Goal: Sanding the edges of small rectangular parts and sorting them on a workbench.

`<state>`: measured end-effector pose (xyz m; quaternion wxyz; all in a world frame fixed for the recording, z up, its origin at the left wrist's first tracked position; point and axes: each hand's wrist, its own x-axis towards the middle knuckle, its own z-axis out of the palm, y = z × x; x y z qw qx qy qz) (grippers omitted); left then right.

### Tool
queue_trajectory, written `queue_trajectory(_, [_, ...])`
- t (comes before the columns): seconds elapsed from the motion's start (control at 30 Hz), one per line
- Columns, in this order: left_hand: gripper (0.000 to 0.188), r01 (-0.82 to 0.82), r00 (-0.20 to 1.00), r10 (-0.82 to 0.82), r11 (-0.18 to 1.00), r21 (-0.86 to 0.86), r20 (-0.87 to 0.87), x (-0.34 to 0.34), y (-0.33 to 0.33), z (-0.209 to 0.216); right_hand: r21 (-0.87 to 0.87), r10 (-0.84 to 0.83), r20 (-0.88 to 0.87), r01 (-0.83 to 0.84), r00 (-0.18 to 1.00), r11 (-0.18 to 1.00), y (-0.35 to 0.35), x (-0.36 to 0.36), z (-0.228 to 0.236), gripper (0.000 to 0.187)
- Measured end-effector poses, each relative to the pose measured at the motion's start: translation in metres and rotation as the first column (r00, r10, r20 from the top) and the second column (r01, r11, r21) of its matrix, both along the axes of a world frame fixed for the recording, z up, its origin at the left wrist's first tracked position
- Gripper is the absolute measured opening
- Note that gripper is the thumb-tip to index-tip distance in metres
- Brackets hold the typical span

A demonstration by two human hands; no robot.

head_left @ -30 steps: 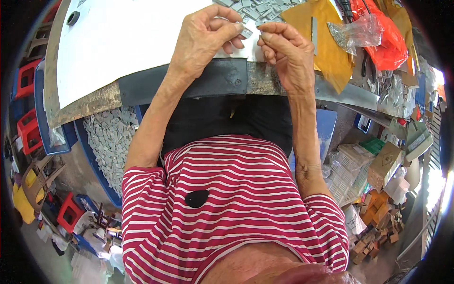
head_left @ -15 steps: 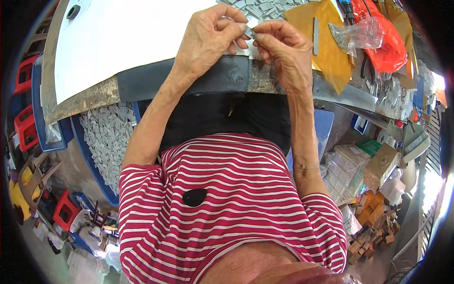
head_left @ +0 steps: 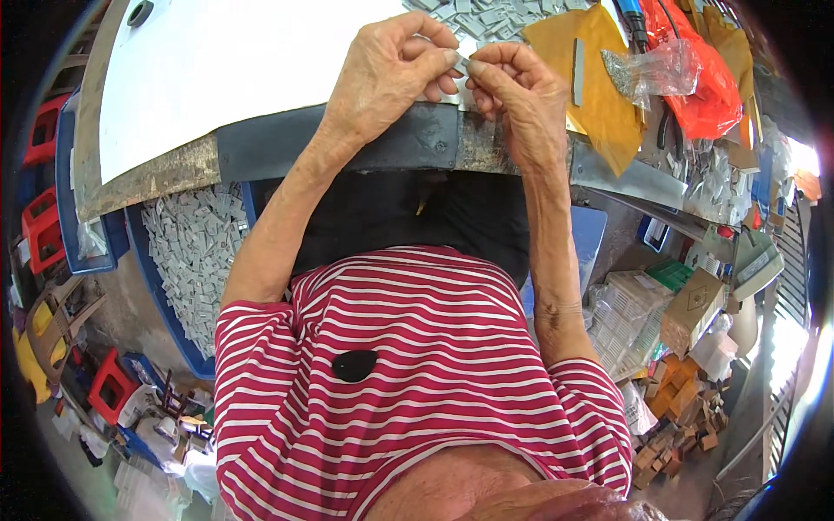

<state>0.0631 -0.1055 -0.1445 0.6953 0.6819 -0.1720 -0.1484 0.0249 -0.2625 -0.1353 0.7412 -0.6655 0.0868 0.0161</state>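
Note:
Over the table's near edge, both hands meet at one small flat grey piece (head_left: 462, 63). My left hand (head_left: 378, 82) pinches it between thumb and fingertips, the other fingers curled. From the other side, my right hand (head_left: 528, 95) grips it with thumb and forefinger, its remaining fingers bent underneath. Most of the piece is covered by the fingertips, so its exact shape cannot be made out. Just beyond the hands lies a loose heap of similar grey pieces (head_left: 495, 19). A large white sheet (head_left: 217, 78) spreads over the table to the left of my left hand.
Right of my hands lie a brown paper envelope (head_left: 543, 39) with a grey strip (head_left: 579, 71), a clear bag of tiny parts (head_left: 621, 74) and a red plastic bag (head_left: 708, 100). Below the table's left side, a blue bin (head_left: 174, 334) holds many grey pieces. Cardboard boxes (head_left: 692, 308) stand lower right.
The view has shifted slightly. Both hands stay together on the small grey piece, with only slight finger movement.

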Motion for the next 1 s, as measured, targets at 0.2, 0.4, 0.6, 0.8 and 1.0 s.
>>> queue_trajectory(0.2, [0.014,-0.019,1.000,0.018,0.998,-0.062,-0.006,0.001,0.000,-0.005,-0.035,0.015,0.001,-0.015,1.000,0.999,0.002,0.001,0.000,0.012])
queue_trajectory(0.4, [0.014,-0.028,1.000,0.028,0.998,-0.048,-0.006,0.001,-0.002,-0.003,-0.009,-0.034,0.042,0.034,0.999,0.999,0.005,0.002,-0.008,0.011])
queue_trajectory(0.6, [0.015,-0.004,1.000,0.006,0.999,-0.038,0.030,0.000,-0.004,-0.001,0.123,-0.047,0.008,0.046,0.999,0.991,0.001,0.005,-0.006,0.009])
queue_trajectory(0.8, [0.013,0.048,0.999,-0.049,0.994,-0.102,-0.006,0.001,-0.002,0.000,0.225,0.053,-0.004,-0.051,0.999,0.973,-0.007,0.006,-0.006,0.008])
queue_trajectory(1.0, [0.014,0.054,0.995,-0.066,0.987,-0.152,-0.075,0.003,-0.003,-0.004,0.230,0.078,0.022,-0.081,0.997,0.970,-0.009,0.003,-0.009,0.008])
